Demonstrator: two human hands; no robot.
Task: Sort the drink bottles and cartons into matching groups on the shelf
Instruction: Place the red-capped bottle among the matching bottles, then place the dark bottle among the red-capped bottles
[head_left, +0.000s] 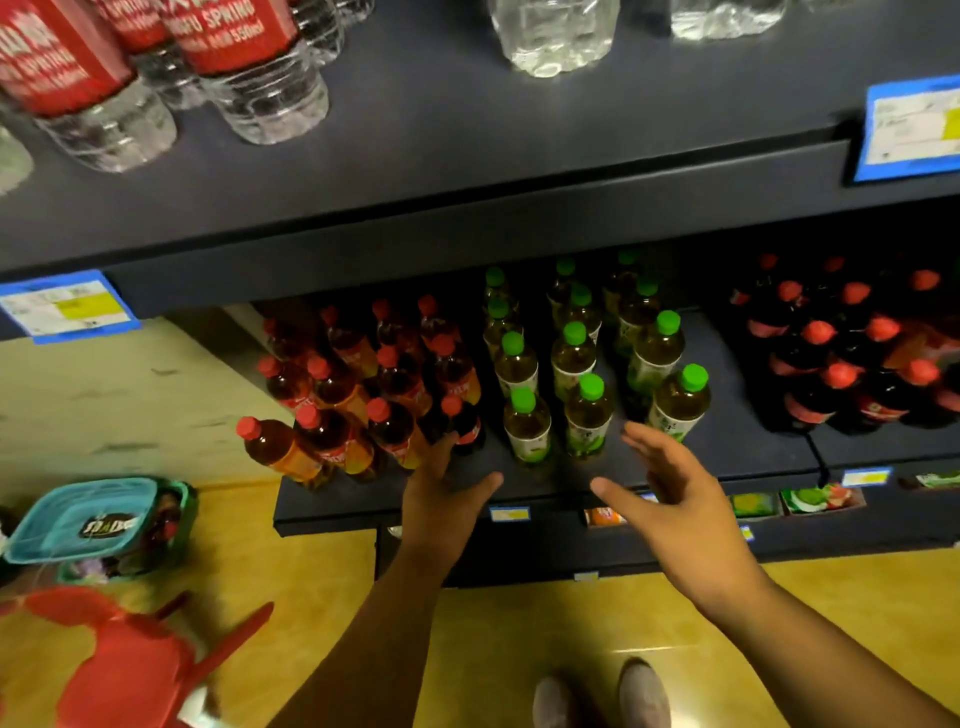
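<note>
On the middle shelf (727, 447) stand three groups: red-capped amber tea bottles (337, 389) at left, green-capped pale tea bottles (571, 358) in the middle, dark cola bottles (831, 364) at right. One small dark cola bottle (465, 421) stands at the right edge of the amber group. My left hand (441, 499) reaches onto the shelf with straight fingers, its fingertips beside that cola bottle. My right hand (670, 499) hovers open, fingers spread, just in front of the front green-capped bottles. Neither hand holds anything.
Water bottles (249, 67) with red labels stand on the upper shelf. Juice cartons (815, 499) sit on the shelf below. A teal basket (88, 525) and a red plastic stool (130, 660) are on the yellow floor at left. My shoes (602, 696) show below.
</note>
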